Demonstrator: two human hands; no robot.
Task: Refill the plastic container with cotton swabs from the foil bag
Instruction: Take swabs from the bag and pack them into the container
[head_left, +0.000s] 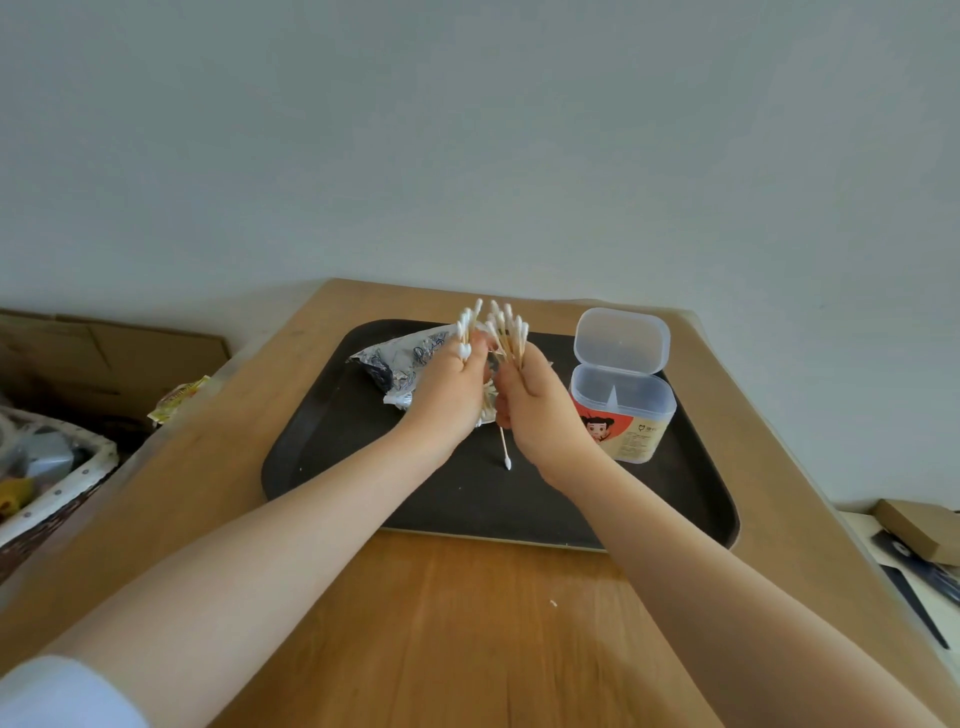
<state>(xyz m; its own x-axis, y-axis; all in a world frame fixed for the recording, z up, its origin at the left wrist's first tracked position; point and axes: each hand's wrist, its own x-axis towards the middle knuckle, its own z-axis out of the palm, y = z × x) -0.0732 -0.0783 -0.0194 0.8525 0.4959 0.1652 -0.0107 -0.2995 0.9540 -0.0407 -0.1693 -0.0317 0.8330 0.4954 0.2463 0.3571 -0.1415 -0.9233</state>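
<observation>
Over the black tray (337, 467) my left hand (451, 387) and my right hand (535, 402) meet, both gripping a bundle of cotton swabs (501, 327) whose white tips fan out above the fingers. Just behind my left hand lies the crumpled foil bag (402, 361). The clear plastic container (623, 415), with a cartoon label, stands to the right of my right hand; its hinged lid (622, 338) is open and tipped back. One loose swab (505, 453) lies on the tray below my hands.
The tray sits on a wooden table (415, 623) against a pale wall. A cardboard box (104, 353) and a basket of clutter (47, 467) are off the table's left edge. Boxes and dark items (919, 535) lie at the right.
</observation>
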